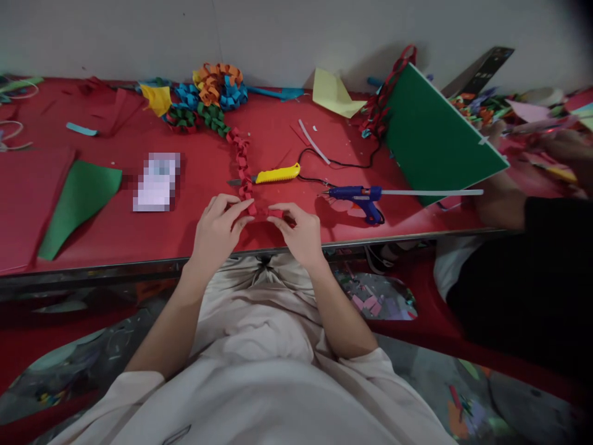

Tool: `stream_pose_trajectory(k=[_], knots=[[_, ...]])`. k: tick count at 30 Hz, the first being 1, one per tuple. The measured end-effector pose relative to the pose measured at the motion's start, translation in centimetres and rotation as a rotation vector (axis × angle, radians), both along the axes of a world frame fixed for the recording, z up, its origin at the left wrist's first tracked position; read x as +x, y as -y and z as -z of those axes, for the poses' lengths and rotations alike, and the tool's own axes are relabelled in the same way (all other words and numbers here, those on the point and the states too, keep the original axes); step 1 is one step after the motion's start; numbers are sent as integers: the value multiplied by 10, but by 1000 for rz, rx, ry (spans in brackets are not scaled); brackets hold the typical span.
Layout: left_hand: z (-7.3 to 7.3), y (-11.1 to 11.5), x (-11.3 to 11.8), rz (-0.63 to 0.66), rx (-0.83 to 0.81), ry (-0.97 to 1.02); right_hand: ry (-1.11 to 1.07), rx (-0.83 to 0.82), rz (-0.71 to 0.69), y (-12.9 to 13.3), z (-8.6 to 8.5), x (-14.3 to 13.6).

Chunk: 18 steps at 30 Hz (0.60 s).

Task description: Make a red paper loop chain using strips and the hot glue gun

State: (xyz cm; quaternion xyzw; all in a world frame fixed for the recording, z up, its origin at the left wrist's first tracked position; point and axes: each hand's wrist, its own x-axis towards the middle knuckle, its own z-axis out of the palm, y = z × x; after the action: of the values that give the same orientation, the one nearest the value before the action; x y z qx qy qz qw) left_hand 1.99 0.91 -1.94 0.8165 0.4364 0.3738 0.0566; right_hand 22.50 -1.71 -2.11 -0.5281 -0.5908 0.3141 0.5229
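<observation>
Left hand [221,224] and right hand [300,232] pinch red paper at the desk's [155,242] near edge.
The left grips the near end of the chain [243,162]; the right grasps a red strip [275,213]. The chain crosses the blade of the cutter [278,173] and runs to a colourful heap by the far edge. The glue gun [360,196] lies right, near the near edge.

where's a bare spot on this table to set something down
The red table is bare between the pixelated rectangle and red paper chain, and in front of that rectangle, left of the left hand. Crowded: around the hot glue gun and green board.
</observation>
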Motion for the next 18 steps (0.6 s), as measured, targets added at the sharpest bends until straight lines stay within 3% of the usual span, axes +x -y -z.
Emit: stream_pose_trajectory(k=[4, 9, 13, 18], knots=[[-6, 3, 8, 63, -121, 360, -331, -150, -105, 1, -8, -6], [-10, 11, 15, 60, -287, 728, -399, -181, -169, 5, -15, -14], [-9, 14, 16, 45, -318, 792, -385, -9, -142, 11, -15, -16], [-15, 22, 22, 121, -323, 742, -297, 172, 60, 15, -13, -19]])
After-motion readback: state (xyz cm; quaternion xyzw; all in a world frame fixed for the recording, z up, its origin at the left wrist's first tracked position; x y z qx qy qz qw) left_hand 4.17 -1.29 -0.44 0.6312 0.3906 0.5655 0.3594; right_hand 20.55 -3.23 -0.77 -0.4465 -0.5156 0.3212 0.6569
